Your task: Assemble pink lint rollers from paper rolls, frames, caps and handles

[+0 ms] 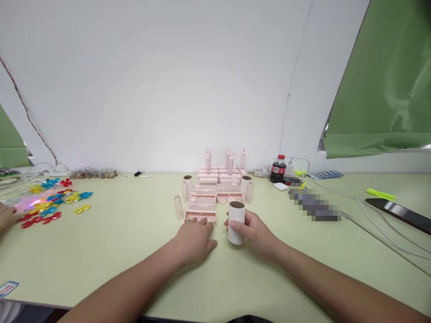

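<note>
My right hand is wrapped round a white cardboard tube standing upright on the pale green table. My left hand lies palm down just left of it, fingers together, its fingertips at a pink tray. Behind the hands stands a cluster of pink trays, boxes and small clear bottles, with two more tubes at its sides.
Coloured plastic flower pieces lie at the left, with another person's hand at the left edge. A cola bottle, cables, a yellow marker and a dark flat device sit at the right. Green cloth hangs on the wall.
</note>
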`<state>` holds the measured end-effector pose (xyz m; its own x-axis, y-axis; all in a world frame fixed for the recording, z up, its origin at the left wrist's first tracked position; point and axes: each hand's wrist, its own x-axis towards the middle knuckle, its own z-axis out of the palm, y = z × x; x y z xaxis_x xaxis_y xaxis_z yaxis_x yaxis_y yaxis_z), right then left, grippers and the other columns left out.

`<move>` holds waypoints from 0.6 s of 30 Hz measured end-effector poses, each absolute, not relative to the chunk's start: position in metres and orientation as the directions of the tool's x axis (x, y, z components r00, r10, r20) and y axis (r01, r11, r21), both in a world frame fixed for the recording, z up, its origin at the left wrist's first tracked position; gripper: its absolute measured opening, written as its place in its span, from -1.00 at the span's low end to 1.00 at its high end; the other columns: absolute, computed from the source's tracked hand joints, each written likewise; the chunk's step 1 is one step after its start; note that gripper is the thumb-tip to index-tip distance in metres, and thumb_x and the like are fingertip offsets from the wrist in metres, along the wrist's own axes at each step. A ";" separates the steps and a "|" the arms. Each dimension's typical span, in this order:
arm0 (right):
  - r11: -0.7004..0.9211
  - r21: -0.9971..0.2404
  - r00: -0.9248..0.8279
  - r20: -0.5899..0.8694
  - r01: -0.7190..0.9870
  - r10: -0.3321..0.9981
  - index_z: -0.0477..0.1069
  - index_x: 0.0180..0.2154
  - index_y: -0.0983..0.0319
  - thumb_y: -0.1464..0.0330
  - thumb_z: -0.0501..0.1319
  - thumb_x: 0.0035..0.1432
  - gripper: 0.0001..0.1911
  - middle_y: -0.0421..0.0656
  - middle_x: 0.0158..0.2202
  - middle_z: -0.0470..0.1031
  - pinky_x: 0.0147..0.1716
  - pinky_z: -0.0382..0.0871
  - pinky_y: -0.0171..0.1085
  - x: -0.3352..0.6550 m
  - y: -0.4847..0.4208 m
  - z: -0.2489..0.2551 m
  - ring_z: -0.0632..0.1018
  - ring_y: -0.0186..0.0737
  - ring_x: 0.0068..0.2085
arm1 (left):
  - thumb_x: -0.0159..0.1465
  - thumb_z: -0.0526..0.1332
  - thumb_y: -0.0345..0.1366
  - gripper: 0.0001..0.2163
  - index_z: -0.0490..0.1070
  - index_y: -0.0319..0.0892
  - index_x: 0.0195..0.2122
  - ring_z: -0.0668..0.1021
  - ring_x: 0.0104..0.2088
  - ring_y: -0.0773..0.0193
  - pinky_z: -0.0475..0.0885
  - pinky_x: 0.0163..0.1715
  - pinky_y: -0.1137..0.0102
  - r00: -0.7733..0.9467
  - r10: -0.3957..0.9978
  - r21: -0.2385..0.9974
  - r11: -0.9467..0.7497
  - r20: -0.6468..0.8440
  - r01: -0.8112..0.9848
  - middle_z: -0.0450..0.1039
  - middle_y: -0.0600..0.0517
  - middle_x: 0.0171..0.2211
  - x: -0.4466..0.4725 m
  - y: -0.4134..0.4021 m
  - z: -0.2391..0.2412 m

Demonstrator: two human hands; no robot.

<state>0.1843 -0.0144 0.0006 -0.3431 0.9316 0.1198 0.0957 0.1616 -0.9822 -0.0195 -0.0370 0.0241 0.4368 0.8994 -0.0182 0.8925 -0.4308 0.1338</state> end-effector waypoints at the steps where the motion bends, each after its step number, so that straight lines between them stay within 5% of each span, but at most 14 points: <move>1: 0.170 -0.980 -0.353 0.124 0.103 0.928 0.37 -0.23 0.24 0.04 0.30 0.02 -0.56 -0.11 -0.26 0.50 -0.33 0.30 -0.23 0.185 -0.014 0.000 0.46 -0.16 -0.30 | 0.27 0.07 -0.12 -0.64 0.42 -0.20 -0.02 0.51 -0.04 -0.18 0.39 -0.08 0.03 0.439 0.898 0.127 -0.433 -0.021 0.892 0.46 -0.25 -0.01 -0.018 -0.039 0.025; 9: 0.200 -0.968 -0.355 0.136 0.149 0.925 0.36 -0.26 0.24 0.10 0.31 0.01 -0.61 -0.12 -0.29 0.49 -0.32 0.30 -0.23 0.184 -0.014 -0.002 0.46 -0.15 -0.30 | 0.23 0.13 -0.17 -0.80 0.44 -0.16 -0.39 0.55 -0.29 0.01 0.37 -0.30 0.24 0.452 0.891 0.086 -0.454 0.038 0.887 0.52 -0.09 -0.35 -0.020 -0.039 0.034; 18: 0.242 -0.955 -0.420 0.151 0.172 0.895 0.34 -0.28 0.22 0.11 0.30 0.03 -0.65 -0.19 -0.35 0.40 -0.36 0.24 -0.28 0.184 -0.021 0.000 0.39 -0.21 -0.33 | 0.26 0.12 -0.24 -0.82 0.47 -0.16 -0.24 0.49 -0.17 -0.01 0.34 -0.17 0.21 0.477 0.870 0.106 -0.490 0.126 0.865 0.53 -0.10 -0.25 -0.019 -0.022 0.021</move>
<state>0.1838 -0.0215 -0.0001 -0.4201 0.8949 0.1508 0.1720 0.2417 -0.9550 -0.0191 -0.0218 0.0206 0.4770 0.8699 0.1256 0.8654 -0.4898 0.1060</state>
